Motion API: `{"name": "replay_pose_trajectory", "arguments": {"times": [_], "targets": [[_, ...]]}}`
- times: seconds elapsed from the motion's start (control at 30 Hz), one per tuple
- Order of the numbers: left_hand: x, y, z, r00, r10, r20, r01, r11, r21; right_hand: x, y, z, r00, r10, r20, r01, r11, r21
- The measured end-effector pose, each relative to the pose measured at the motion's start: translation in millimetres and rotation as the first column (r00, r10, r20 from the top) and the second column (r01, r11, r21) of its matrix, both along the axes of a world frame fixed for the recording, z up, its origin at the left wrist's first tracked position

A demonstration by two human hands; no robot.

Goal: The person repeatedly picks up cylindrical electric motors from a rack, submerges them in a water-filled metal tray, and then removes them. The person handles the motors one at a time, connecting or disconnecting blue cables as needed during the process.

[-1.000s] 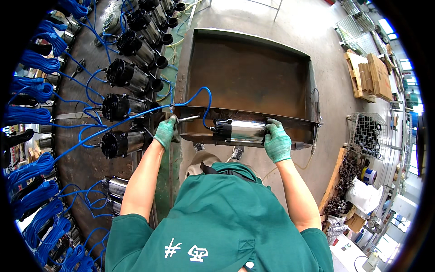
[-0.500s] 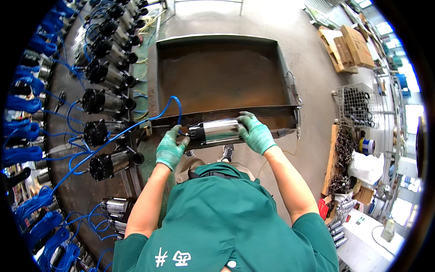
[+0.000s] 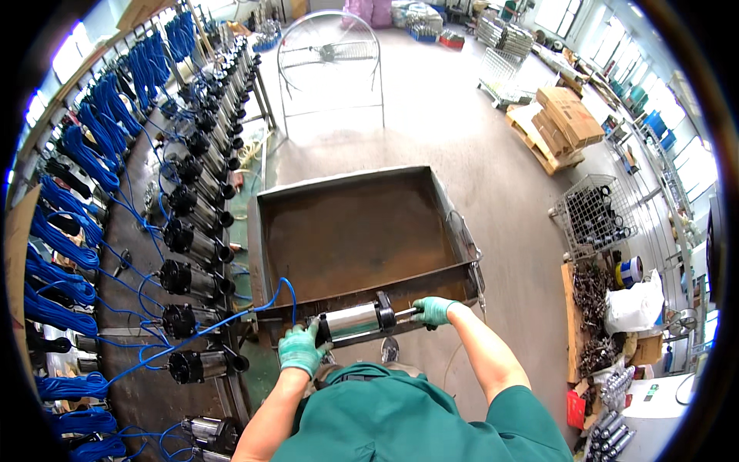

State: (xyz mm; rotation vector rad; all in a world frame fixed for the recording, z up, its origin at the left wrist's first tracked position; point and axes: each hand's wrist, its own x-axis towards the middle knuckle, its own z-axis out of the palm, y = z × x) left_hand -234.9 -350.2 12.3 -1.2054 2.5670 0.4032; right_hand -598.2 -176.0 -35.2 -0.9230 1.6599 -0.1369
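Note:
A submersible pump (image 3: 350, 322) with a shiny steel body and black ends lies across the ledge at the near side of a rusty metal tank (image 3: 271, 231). My left hand (image 3: 302, 349), in a green glove, grips its black left end, thumb and fingers around it. A blue cable (image 3: 286, 286) loops up from that end and runs off to the left. My gloved right hand (image 3: 436, 311) is closed around a slim grey fitting (image 3: 405, 313) at the pump's black outlet end (image 3: 383, 309). What lies inside the right palm is hidden.
Left stands a long bench with a row of similar pumps (image 3: 198, 281) and hanging blue cable coils (image 3: 69, 300). A large fan (image 3: 329, 52) stands beyond the tank. Cardboard boxes (image 3: 570, 115) on a pallet and a wire cage (image 3: 593, 212) are at the right.
My right hand has left the steel body and taken hold of the fitting at the right end. The pump is turned so its outlet shows. The view has tilted up.

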Motion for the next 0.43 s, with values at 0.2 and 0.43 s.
{"name": "replay_pose_trajectory", "arguments": {"times": [0.2,0.43], "targets": [[-2,1,-3,0.999,0.030,0.033,-0.032,0.999,0.044,14,1,2,0.759,0.237,-0.607,-0.409,0.898,-0.160],[-11,2,9,0.995,0.069,0.073,-0.075,0.994,0.081,9,0,0,0.980,-0.193,0.040,0.188,0.977,0.098]]}}
